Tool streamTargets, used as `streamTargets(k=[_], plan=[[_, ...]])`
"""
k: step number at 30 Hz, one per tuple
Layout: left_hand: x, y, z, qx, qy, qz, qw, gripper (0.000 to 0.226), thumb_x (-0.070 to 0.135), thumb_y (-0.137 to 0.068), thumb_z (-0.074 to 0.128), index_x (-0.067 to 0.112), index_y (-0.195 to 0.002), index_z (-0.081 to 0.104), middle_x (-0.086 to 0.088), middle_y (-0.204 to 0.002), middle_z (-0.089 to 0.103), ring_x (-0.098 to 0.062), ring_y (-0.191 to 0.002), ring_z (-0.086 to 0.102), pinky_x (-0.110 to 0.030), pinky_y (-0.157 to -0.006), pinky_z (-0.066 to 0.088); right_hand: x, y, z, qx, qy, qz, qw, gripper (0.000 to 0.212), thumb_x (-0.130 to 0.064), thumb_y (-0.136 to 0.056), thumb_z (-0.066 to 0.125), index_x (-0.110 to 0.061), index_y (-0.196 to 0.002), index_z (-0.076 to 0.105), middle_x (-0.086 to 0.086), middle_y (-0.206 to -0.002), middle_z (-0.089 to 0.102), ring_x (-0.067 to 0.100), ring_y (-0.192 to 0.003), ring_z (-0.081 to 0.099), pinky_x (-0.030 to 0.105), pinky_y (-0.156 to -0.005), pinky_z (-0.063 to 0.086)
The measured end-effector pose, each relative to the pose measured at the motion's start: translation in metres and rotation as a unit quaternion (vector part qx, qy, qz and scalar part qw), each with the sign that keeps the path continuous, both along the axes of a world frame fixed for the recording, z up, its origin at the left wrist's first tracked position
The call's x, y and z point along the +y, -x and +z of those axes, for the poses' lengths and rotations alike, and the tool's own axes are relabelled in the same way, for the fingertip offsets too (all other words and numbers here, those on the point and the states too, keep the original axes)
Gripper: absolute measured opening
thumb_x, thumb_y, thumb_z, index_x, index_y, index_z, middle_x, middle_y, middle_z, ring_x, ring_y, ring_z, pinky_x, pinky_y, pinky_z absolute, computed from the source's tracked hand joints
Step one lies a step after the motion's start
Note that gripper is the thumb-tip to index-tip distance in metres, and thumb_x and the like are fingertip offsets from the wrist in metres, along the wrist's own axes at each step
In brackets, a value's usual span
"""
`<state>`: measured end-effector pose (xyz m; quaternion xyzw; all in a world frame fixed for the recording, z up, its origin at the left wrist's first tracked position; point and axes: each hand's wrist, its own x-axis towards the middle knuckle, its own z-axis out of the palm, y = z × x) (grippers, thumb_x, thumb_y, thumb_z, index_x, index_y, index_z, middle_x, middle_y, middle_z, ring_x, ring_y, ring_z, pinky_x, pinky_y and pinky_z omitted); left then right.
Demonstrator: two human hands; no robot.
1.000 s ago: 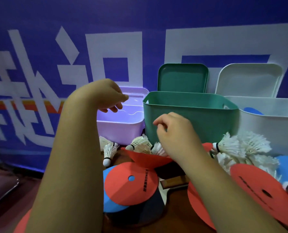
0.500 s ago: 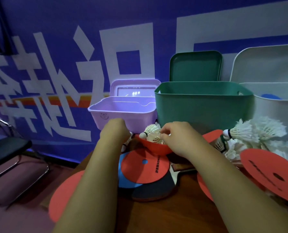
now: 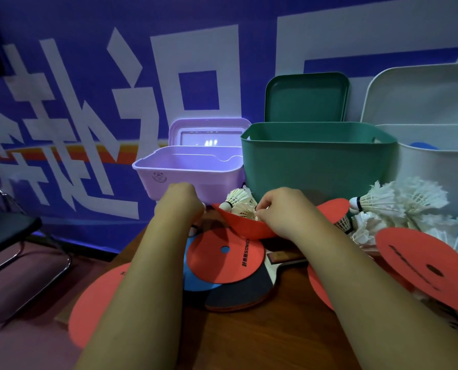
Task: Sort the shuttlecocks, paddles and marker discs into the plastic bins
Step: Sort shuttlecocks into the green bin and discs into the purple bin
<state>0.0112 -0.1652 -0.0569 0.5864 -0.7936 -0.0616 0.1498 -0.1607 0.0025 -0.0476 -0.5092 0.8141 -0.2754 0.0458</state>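
Observation:
My left hand [image 3: 181,206] reaches down in front of the purple bin [image 3: 185,166], its fingers curled over a shuttlecock whose white cork [image 3: 193,232] shows just under the hand. My right hand [image 3: 284,212] pinches the feathers of a shuttlecock [image 3: 242,202] lying in a bent red marker disc [image 3: 246,228]. A flat red disc [image 3: 222,260] lies on a blue disc and a dark paddle [image 3: 238,295]. More shuttlecocks [image 3: 398,204] are heaped at the right beside another red disc [image 3: 422,271].
The green bin [image 3: 316,166] and the white bin [image 3: 436,169] stand open at the back, their lids leaning on the blue banner. A blue disc [image 3: 422,146] shows inside the white bin. A red disc [image 3: 94,303] overhangs the table's left edge. A chair [image 3: 9,231] stands at the left.
My left hand came down from above the purple bin to the shuttlecocks in front of it. My right hand stayed at the bent red disc. The view shifted left and down.

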Motion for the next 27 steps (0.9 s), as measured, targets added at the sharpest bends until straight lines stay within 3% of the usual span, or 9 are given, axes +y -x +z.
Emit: streamTargets(k=[3, 7, 11, 15, 17, 19, 21, 27], plan=[[0.002, -0.002, 0.004, 0.044, 0.015, -0.020, 0.999, 0.021, 0.034, -0.071, 0.071, 0.022, -0.087, 0.065, -0.007, -0.088, 0.064, -0.029, -0.075, 0.062, -0.039, -0.067, 0.055, 0.000, 0.001, 0.000, -0.008, -0.009, -0.011, 1.000, 0.016, -0.023, -0.088, 0.066, -0.027, -0.079, 0.079, -0.006, -0.084, 0.074, 0.020, -0.083, 0.070, 0.031, -0.075, 0.059], [0.006, -0.004, 0.009, 0.121, 0.066, -0.033, 0.990, 0.010, 0.028, -0.068, 0.057, 0.020, -0.073, 0.054, -0.017, -0.093, 0.062, -0.028, -0.067, 0.058, -0.032, -0.057, 0.046, 0.001, -0.003, 0.002, -0.010, -0.011, -0.012, 1.000, 0.008, -0.031, -0.086, 0.074, -0.026, -0.081, 0.077, -0.005, -0.083, 0.072, 0.019, -0.083, 0.068, 0.031, -0.075, 0.058], [0.019, -0.002, 0.018, 0.220, 0.108, -0.021, 0.969, 0.019, 0.026, -0.095, 0.064, 0.008, -0.091, 0.062, -0.012, -0.112, 0.049, -0.027, -0.073, 0.054, -0.033, -0.069, 0.042, 0.005, -0.003, 0.006, -0.010, -0.042, -0.014, 0.999, 0.010, -0.030, -0.086, 0.077, -0.028, -0.094, 0.082, -0.002, -0.094, 0.076, 0.021, -0.092, 0.070, 0.030, -0.082, 0.058], [0.033, -0.001, 0.025, 0.298, 0.151, -0.046, 0.942, 0.022, 0.025, -0.103, 0.060, 0.005, -0.095, 0.063, -0.005, -0.119, 0.045, 0.004, -0.059, 0.052, -0.005, -0.053, 0.038, 0.006, -0.001, 0.006, -0.007, -0.039, -0.033, 0.999, 0.015, -0.031, -0.092, 0.070, -0.032, -0.098, 0.083, -0.003, -0.102, 0.078, 0.026, -0.097, 0.071, 0.032, -0.087, 0.059], [0.037, 0.000, 0.027, 0.335, 0.169, -0.064, 0.925, 0.019, 0.025, -0.102, 0.062, 0.007, -0.095, 0.062, -0.004, -0.119, 0.046, 0.006, -0.065, 0.057, -0.002, -0.060, 0.039, 0.005, -0.001, 0.005, -0.011, -0.015, -0.044, 0.999, 0.018, -0.038, -0.092, 0.069, -0.027, -0.096, 0.083, 0.000, -0.100, 0.077, 0.029, -0.095, 0.070, 0.038, -0.088, 0.061], [0.039, 0.002, 0.031, 0.361, 0.200, -0.082, 0.907, 0.014, 0.025, -0.098, 0.067, 0.012, -0.095, 0.063, -0.003, -0.117, 0.049, -0.003, -0.077, 0.060, -0.017, -0.076, 0.048, 0.006, -0.001, 0.006, -0.018, 0.031, -0.057, 0.998, 0.018, -0.038, -0.092, 0.068, -0.024, -0.091, 0.079, 0.000, -0.093, 0.074, 0.029, -0.088, 0.070, 0.040, -0.083, 0.062], [0.040, 0.006, 0.032, 0.392, 0.213, -0.098, 0.890, 0.015, 0.028, -0.096, 0.074, 0.016, -0.095, 0.066, -0.001, -0.114, 0.052, -0.004, -0.081, 0.061, -0.025, -0.081, 0.050, 0.006, 0.000, 0.007, -0.018, 0.087, -0.071, 0.994, 0.017, -0.037, -0.096, 0.066, -0.022, -0.089, 0.072, 0.002, -0.087, 0.072, 0.028, -0.079, 0.069, 0.038, -0.075, 0.061], [0.059, 0.033, 0.063, 0.434, 0.251, -0.174, 0.847, 0.013, 0.023, -0.089, 0.082, 0.018, -0.088, 0.070, 0.003, -0.096, 0.058, 0.008, -0.082, 0.059, -0.006, -0.076, 0.041, 0.014, -0.002, 0.018, -0.051, 0.202, -0.066, 0.976, 0.009, -0.017, -0.101, 0.054, -0.023, -0.106, 0.058, 0.001, -0.087, 0.063, 0.028, -0.077, 0.063, 0.033, -0.064, 0.042]])
